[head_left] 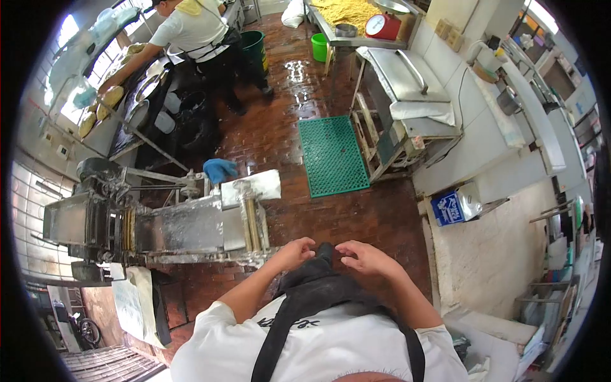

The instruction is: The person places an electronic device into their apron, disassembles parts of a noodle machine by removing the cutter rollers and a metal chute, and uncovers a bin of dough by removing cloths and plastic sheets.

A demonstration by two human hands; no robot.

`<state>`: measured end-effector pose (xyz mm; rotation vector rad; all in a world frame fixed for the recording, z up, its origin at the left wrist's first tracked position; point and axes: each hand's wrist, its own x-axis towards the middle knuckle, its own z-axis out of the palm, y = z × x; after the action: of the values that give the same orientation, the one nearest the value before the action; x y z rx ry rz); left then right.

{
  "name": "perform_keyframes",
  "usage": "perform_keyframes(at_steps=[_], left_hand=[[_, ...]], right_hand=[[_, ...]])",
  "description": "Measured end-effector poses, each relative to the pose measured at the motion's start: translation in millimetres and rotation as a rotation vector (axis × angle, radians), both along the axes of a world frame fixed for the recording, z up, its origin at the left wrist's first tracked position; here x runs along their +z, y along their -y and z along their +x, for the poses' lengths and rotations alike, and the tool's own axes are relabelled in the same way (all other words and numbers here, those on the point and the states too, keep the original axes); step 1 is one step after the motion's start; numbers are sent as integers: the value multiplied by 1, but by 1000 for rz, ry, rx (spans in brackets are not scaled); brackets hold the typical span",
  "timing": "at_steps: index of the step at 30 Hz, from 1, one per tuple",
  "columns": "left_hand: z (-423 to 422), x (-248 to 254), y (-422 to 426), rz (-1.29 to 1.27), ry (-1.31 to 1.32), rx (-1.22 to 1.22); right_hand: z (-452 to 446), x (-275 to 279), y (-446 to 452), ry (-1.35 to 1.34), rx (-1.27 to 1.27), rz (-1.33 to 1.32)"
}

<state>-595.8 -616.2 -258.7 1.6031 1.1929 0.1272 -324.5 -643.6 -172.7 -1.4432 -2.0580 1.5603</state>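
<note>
My left hand (294, 253) hovers in front of my black apron (331, 286), fingers loosely bent and holding nothing that shows. Opposite it, my right hand (364, 258) also holds nothing, its thumb and fingers apart. A gap lies between the two hands, and the toe of a dark shoe (325, 249) shows there. Nearest to my left hand is the roller end (252, 223) of a long, white-dusted machine (181, 227). On that machine lie a white cloth (264, 184) and a blue glove or cloth (219, 170).
A green perforated mat (334, 156) lies on the wet brown floor. Beyond stand a lidded metal chest (407, 76) and a table with yellow food (344, 14) and a red scale (383, 27). Another person (194, 32) works at the left counter. A blue box (447, 209) is at right.
</note>
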Motion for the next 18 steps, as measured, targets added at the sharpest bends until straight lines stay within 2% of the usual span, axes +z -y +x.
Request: perform_keyframes(at_steps=[5, 9, 13, 18], left_hand=[[59, 21, -93, 128, 47, -93], [100, 48, -165, 205, 94, -132], [131, 52, -221, 217, 91, -64], [149, 44, -267, 157, -25, 56]], right_hand=[[58, 26, -57, 21, -177, -65], [103, 17, -102, -30, -271, -116], [143, 1, -159, -60, -253, -125], [177, 22, -256, -48, -92, 22]])
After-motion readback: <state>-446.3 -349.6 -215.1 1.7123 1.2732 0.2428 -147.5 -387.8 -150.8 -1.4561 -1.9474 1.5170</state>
